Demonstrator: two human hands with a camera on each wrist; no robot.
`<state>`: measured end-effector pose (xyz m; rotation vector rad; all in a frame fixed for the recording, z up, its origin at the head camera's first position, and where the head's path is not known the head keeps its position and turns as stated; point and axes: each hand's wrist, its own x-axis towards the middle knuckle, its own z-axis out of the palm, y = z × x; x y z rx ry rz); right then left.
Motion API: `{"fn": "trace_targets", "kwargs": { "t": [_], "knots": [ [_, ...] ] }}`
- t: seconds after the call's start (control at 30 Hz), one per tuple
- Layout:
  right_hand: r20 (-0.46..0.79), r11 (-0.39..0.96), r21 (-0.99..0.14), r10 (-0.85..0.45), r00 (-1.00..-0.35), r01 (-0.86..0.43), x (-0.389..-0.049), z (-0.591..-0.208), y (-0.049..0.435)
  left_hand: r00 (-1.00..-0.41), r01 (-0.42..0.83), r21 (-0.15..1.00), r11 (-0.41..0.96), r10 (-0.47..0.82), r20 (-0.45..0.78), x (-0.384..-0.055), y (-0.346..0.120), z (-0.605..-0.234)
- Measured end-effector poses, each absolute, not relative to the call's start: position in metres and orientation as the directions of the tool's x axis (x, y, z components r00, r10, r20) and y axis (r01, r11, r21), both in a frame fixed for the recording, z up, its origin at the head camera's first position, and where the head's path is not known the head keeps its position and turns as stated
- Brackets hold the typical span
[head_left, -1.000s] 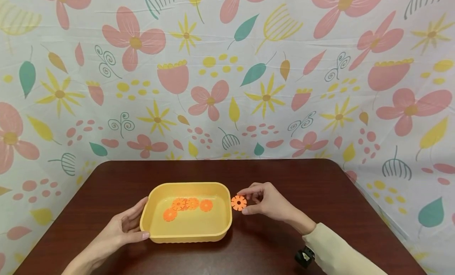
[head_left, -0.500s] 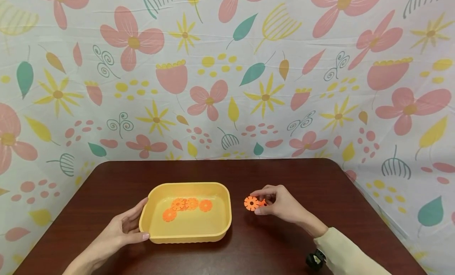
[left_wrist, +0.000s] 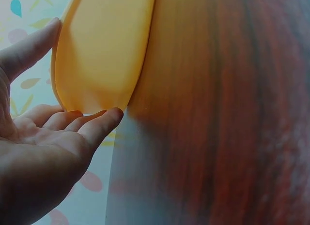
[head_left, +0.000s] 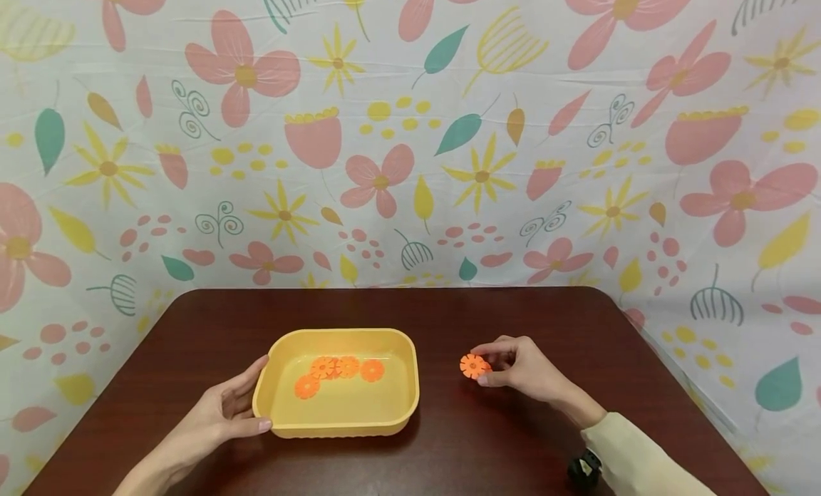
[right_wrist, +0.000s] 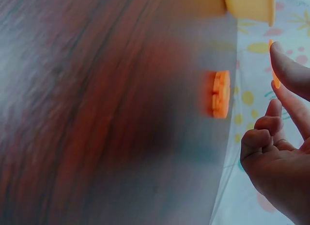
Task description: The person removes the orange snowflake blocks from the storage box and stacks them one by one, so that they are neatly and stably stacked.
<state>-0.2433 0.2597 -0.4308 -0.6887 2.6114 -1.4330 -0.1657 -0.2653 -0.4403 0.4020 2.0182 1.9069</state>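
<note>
My left hand (head_left: 214, 417) holds the left end of a yellow plastic tray (head_left: 346, 426), thumb on the near corner and fingers along the side. Flower-shaped orange discs (head_left: 372, 370), several of them, lie inside, a few overlapping. To the right of the tray, my right hand (head_left: 526, 368) pinches one notched orange disc (head_left: 472, 366) between thumb and index finger. The right wrist view shows this held disc (right_wrist: 274, 70) edge-on, its other fingers curled in. A small stack of orange discs (right_wrist: 221, 94) stands on the tabletop there, largely covered by the held disc in the head view.
The dark brown wooden table (head_left: 385, 311) has rounded far corners. Behind it hangs a white cloth (head_left: 410, 125) printed with flowers and leaves. A black device (head_left: 584, 469) sits at the right wrist, beside a cream sleeve (head_left: 641, 457).
My right hand has moved right, away from the tray's right side, carrying the pinched disc over to the small stack. The left hand and the tray have stayed in place.
</note>
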Motion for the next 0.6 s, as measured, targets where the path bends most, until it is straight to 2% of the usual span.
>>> {"fn": "trace_targets", "kwargs": {
  "t": [0.6],
  "knots": [
    [0.132, 0.496, -0.808, -0.376, -0.917, -0.319, -0.249, -0.44, 0.282, -0.906, 0.013, 0.997, 0.081, 0.423, -0.023, -0.166, -0.265, -0.442]
  ]
}}
